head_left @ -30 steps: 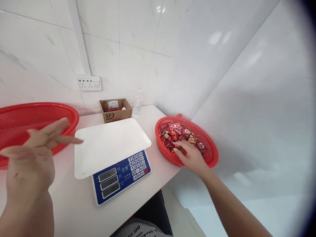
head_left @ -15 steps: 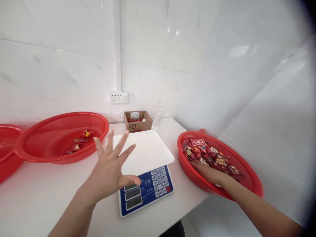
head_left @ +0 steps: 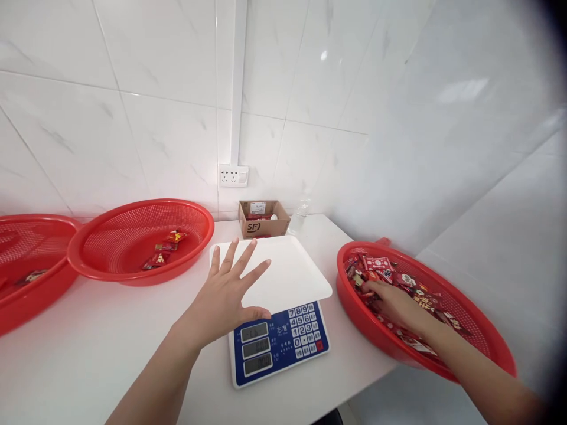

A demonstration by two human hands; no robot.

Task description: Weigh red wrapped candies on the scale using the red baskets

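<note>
My left hand (head_left: 228, 292) hovers with fingers spread over the near-left corner of the white weighing tray (head_left: 283, 271) of a blue-faced electronic scale (head_left: 279, 342); it holds nothing. My right hand (head_left: 392, 301) reaches into the red mesh basket (head_left: 465, 348) on the right, which is full of small red wrapped candies (head_left: 381, 268). Its fingers lie among the candies and are partly hidden, so I cannot make out whether they grip one.
A second red basket (head_left: 133, 262) at the left holds a few wrapped candies (head_left: 163, 251); a third red basket (head_left: 26, 295) sits at the far left. A small cardboard box (head_left: 263, 218) and a clear bottle (head_left: 301, 212) stand by the tiled wall under a socket (head_left: 233, 175).
My left hand swung from the far left to above the scale's tray. My right hand has stayed in the right basket, among the candies. The view turned left and now shows the left baskets.
</note>
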